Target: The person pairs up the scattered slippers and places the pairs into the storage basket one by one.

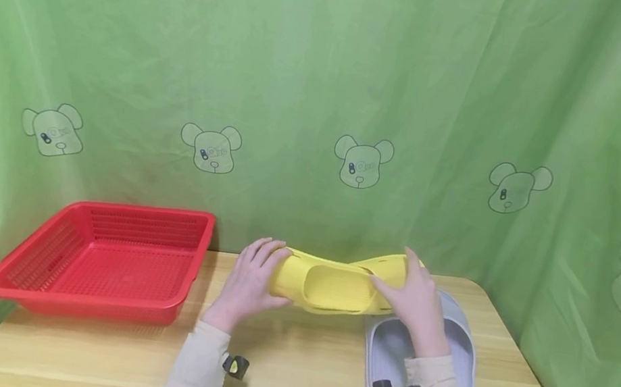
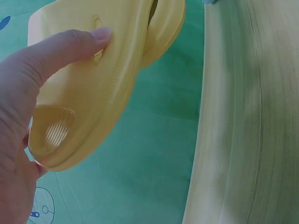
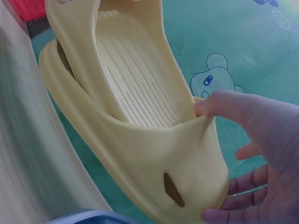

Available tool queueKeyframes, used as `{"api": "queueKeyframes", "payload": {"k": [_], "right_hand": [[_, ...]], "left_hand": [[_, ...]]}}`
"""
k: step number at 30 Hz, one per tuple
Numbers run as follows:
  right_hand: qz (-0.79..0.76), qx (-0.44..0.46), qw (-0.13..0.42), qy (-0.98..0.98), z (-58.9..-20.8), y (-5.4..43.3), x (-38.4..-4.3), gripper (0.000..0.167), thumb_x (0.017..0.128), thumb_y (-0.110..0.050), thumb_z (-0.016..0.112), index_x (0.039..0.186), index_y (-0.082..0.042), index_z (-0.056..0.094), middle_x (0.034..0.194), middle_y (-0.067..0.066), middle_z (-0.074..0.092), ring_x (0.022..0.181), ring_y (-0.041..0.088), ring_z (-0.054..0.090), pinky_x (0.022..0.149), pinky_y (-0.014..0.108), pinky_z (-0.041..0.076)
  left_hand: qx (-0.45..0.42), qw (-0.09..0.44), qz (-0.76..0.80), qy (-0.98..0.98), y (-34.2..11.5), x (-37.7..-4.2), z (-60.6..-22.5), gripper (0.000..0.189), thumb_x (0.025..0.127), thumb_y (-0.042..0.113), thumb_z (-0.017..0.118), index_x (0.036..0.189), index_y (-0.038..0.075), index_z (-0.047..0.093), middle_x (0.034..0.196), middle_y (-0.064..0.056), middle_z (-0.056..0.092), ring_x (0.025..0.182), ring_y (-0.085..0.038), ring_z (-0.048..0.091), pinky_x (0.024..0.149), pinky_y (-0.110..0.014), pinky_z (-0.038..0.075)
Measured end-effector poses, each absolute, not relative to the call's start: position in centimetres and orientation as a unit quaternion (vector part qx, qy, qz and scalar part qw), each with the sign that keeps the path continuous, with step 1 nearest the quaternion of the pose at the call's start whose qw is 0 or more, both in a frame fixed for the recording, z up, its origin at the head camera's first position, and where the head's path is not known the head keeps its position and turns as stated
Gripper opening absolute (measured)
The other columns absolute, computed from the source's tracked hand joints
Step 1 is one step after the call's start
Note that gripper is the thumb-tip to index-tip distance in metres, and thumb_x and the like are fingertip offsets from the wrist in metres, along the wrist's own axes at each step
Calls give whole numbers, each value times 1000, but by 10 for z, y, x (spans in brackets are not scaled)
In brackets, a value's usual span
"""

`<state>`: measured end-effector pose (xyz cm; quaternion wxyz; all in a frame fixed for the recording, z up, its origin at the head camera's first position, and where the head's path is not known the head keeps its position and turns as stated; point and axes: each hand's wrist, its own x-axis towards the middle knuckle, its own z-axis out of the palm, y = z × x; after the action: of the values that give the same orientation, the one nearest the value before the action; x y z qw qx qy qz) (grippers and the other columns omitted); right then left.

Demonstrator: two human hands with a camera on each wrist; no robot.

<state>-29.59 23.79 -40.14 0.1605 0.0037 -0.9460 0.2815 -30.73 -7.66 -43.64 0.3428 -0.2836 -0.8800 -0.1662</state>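
A pair of yellow slippers (image 1: 334, 288) is held up crosswise between both hands, the two fitted together with the heel of one tucked into the foot opening of the other. My left hand (image 1: 251, 283) grips the left end; in the left wrist view its thumb lies on top of the toe part (image 2: 117, 65). At the right end, my right hand (image 1: 418, 300) holds the other slipper (image 3: 140, 154), thumb at the strap's edge and fingers along the toe. Grey slippers (image 1: 390, 351) lie on the table beneath my right forearm, which hides part of them.
On the left of the wooden table (image 1: 305, 371) stands a red plastic basket (image 1: 82, 304) with perforated walls and nothing in it. A green curtain (image 1: 304, 83) with bear prints hangs behind the table and along both sides.
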Motion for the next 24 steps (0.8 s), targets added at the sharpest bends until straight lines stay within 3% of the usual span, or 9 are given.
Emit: {"api": "queueKeyframes", "payload": {"k": [7, 24], "right_hand": [[276, -9, 172, -946, -401, 235, -295, 103, 82, -66, 62, 153, -4, 22, 144, 36, 38, 126, 57, 42, 101, 68, 37], [282, -24, 198, -938, -405, 225, -294, 101, 81, -66, 63, 152, -5, 25, 140, 38, 41, 118, 59, 48, 95, 68, 42]], "left_hand": [[-280, 341, -164, -882, -76, -308, -439, 90, 55, 56, 87, 131, 20, 53, 133, -3, 54, 121, -27, 47, 98, -45, 46], [-268, 357, -134, -885, -67, -304, -435, 92, 54, 56, 87, 131, 18, 54, 128, -4, 59, 116, -30, 51, 93, -45, 49]]}}
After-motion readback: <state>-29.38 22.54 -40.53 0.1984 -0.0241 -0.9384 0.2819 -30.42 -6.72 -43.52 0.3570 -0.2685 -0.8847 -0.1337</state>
